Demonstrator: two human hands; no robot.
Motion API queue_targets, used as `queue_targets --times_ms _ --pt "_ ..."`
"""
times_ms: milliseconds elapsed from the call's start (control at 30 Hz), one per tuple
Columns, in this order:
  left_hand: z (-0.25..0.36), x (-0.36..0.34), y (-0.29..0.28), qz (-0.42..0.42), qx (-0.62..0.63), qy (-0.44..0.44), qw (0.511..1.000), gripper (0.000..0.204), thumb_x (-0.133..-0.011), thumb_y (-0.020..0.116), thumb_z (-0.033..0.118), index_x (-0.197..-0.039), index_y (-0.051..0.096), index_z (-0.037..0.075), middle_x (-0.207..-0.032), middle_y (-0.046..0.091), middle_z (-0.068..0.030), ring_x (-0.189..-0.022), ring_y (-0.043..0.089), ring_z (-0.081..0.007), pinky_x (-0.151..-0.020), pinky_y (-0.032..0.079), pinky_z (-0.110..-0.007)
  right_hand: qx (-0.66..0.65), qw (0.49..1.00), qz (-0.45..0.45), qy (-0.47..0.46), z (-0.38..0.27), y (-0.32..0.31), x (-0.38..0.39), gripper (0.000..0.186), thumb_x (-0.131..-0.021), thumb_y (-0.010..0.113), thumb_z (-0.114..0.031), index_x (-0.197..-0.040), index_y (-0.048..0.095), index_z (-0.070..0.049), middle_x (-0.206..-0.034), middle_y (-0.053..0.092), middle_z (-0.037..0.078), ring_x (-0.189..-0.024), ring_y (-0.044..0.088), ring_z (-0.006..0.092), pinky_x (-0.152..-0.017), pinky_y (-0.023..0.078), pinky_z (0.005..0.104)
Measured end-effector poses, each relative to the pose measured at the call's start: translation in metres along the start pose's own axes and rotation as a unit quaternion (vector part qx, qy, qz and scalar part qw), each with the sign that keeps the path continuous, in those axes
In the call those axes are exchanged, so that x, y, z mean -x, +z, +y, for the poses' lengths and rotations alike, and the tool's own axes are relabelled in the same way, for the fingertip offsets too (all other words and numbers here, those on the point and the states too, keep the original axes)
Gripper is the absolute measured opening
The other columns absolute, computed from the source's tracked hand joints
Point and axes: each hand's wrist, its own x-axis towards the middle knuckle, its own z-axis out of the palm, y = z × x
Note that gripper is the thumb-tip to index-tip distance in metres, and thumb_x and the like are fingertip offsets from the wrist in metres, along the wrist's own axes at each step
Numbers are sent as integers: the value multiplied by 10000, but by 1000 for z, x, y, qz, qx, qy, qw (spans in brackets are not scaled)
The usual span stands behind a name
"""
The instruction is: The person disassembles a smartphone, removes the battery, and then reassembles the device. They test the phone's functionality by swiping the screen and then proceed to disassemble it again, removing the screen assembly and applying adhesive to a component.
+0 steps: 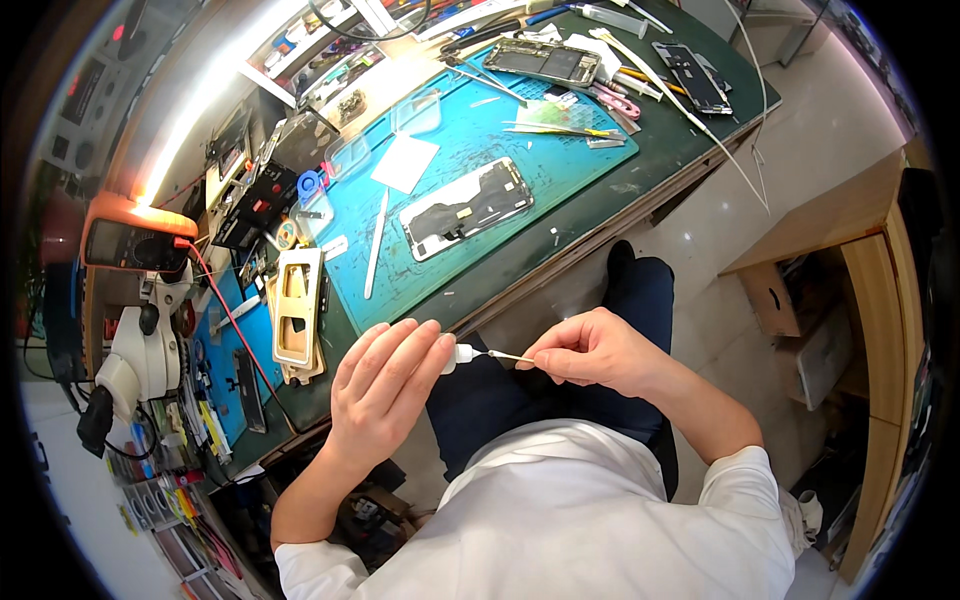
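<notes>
Above my lap my left hand (388, 385) is closed around a small white bottle (462, 355), most of it hidden by the palm and fingers. Its narrow tip points right. Pinched in my right hand (598, 350) is a thin pale swab stick (512, 357), whose far end meets the bottle's tip. On the blue work mat (400, 290) beyond my hands lies a phone screen assembly (480, 205), its black and silver inner side up. Left of it rests a slim white tool (376, 245), and a white square sheet (405, 163) lies behind.
An opened phone (545, 62), tweezers (560, 130) and a pink-handled tool (615, 100) crowd the bench's far side. At left stand an orange multimeter (135, 235), a gold metal fixture (297, 310) and a white microscope arm (140, 355). A wooden cabinet (870, 260) stands at right.
</notes>
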Motion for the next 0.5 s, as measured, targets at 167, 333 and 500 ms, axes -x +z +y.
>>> queue_targets --times_ms 167,333,500 --pt "-1 -3 0 -5 -16 5 1000 323 -844 764 65 -1168 768 56 -1233 723 -66 -1148 683 -225 -1019 542 -397 -11 1000 0 -2 0 -2 1 254 -1018 685 -200 -1145 788 -5 -802 667 -4 -680 525 38 -581 412 209" --pt "0 -5 -1 -3 -12 7 1000 323 -844 769 71 -1166 767 58 -1236 720 -62 -1151 681 -223 -1017 543 -396 -10 1000 -4 -3 -1 -2 0 258 -1017 688 -202 -1143 786 1 -808 666 -6 -687 526 36 -583 413 209" --pt "0 -5 -2 -2 -17 10 1000 325 -841 774 75 -1166 767 64 -1233 719 -59 -1151 680 -221 -1015 547 -394 -5 1000 -4 -6 1 -2 0 258 -1014 700 -208 -1150 780 -3 -881 706 -7 -753 576 36 -624 454 203"
